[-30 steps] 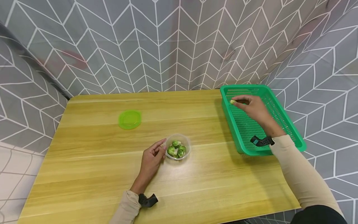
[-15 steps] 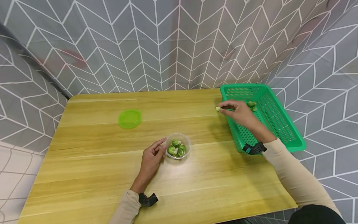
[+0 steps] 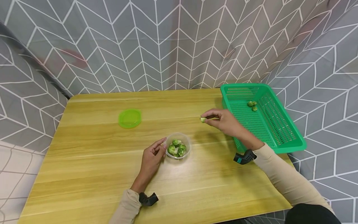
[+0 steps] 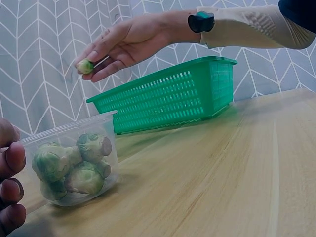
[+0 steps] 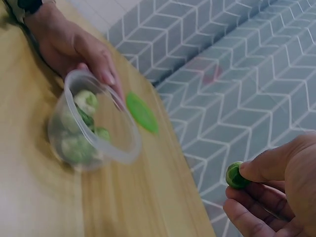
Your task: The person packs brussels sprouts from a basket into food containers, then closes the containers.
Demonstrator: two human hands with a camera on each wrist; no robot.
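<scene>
A clear plastic container (image 3: 188, 151) stands on the table with several Brussels sprouts (image 3: 181, 150) inside. My left hand (image 3: 151, 159) holds it by its left side, thumb and index finger at the rim. In the left wrist view, curled fingertips (image 4: 14, 190) show beside the container wall. My right hand (image 3: 223, 122) pinches one small Brussels sprout (image 3: 202, 119) between thumb and fingers, above the table between the container and a green basket (image 3: 237, 129). In the right wrist view, this held sprout (image 5: 236, 176) shows round and green, apart from the container.
The green basket stands at the table's right, with a few more Brussels sprouts (image 3: 252, 105) lying in its far part. A light green lid (image 3: 130, 118) lies on the table (image 3: 92, 161), left of and beyond the container. Patterned grey curtains (image 3: 167, 46) close off the back and sides.
My right hand has moved left and nearer, out from over the basket, carrying the sprout toward the container. The sprouts in the basket have come into view. My left hand has stayed put.
</scene>
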